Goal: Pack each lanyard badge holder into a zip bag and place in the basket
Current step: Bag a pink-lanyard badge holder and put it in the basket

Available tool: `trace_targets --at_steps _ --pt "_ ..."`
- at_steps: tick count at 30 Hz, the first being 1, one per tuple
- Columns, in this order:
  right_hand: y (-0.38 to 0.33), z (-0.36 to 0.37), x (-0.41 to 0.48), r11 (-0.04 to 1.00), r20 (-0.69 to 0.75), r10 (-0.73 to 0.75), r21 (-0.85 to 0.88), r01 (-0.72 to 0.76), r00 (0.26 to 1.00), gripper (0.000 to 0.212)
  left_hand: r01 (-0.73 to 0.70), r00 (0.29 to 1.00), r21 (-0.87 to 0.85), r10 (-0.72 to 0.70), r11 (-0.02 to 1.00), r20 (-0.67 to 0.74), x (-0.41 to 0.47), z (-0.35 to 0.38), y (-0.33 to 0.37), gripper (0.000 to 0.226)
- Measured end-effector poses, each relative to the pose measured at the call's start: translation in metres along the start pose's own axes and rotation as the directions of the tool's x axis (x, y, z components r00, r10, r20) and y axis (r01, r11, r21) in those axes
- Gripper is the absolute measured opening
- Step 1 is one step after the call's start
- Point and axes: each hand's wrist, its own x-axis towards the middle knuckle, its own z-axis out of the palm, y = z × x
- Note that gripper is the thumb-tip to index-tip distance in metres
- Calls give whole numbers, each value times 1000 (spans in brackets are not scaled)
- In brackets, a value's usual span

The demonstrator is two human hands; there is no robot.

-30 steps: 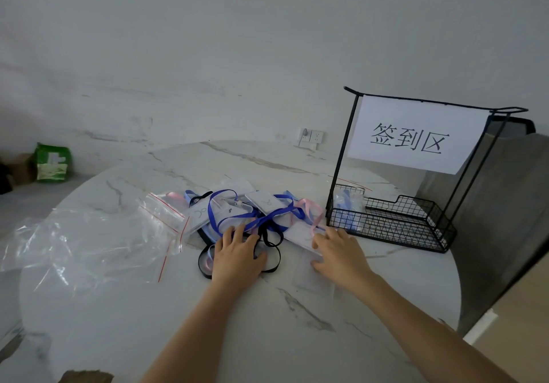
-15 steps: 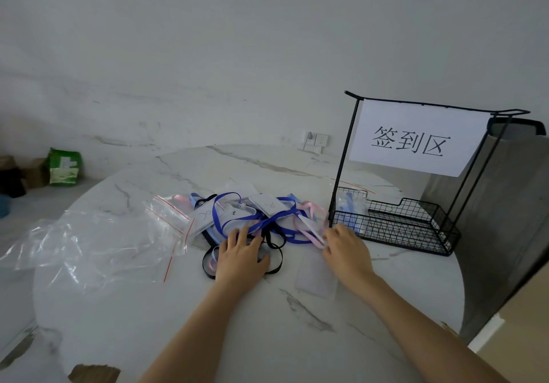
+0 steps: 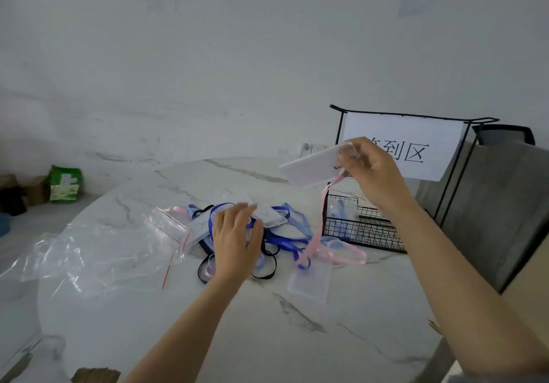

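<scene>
My right hand is raised above the table and pinches a white badge holder at its clip end. Its pink lanyard hangs down to the table. My left hand lies with fingers spread on the tangled pile of blue, black and pink lanyards with badge holders. Clear zip bags with red seals lie left of the pile. The black wire basket stands at the right with a bagged item inside.
A loose clear sleeve lies on the round marble table in front of the pile. A large crumpled clear bag covers the table's left side. A white paper sign hangs on the basket's tall frame. A grey chair stands at right.
My right hand has lifted a white badge holder off the pile, with its pink lanyard trailing down. My left hand stays on the pile. The camera has tilted up.
</scene>
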Motion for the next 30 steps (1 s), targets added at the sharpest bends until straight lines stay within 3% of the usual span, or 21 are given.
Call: trace_targets --at_steps 2,4,6,9,12,14,16,20,24,27,30 --pt "-15 1 4 998 132 -6 70 -4 991 12 -66 997 -102 70 993 30 25 -19 32 53" --pt "-28 5 7 999 210 -40 41 32 977 16 -108 978 -145 131 984 162 47 -37 59 58" --pt "-33 10 9 998 230 -57 -6 60 971 17 -92 969 -142 122 985 213 59 -49 72 41" --pt "-35 19 9 995 203 -21 96 1 979 21 -89 988 -87 99 992 116 66 -62 73 23" --pt "-36 33 5 991 140 -3 134 -16 990 45 -290 957 65 288 955 35 70 -73 72 26" --pt "-39 43 6 974 59 85 207 -95 995 57 -385 919 182 394 905 -15 73 -79 73 27" --pt "-43 51 9 924 -2 224 317 -212 975 58 -366 904 260 408 894 -129 74 -85 74 26" --pt "-44 46 19 884 -45 387 304 -356 921 45 -39 944 122 77 992 -320 80 -110 80 22" --pt "-45 16 28 836 -216 427 464 -293 878 40 98 896 -142 -150 985 -417 93 -132 57 15" --pt "-44 -11 29 837 -312 396 509 -201 864 40 177 855 -445 -362 878 -373 100 -137 35 15" --pt "-35 -32 22 818 -260 385 541 -197 885 35 264 796 -672 -550 691 -253 95 -140 28 28"
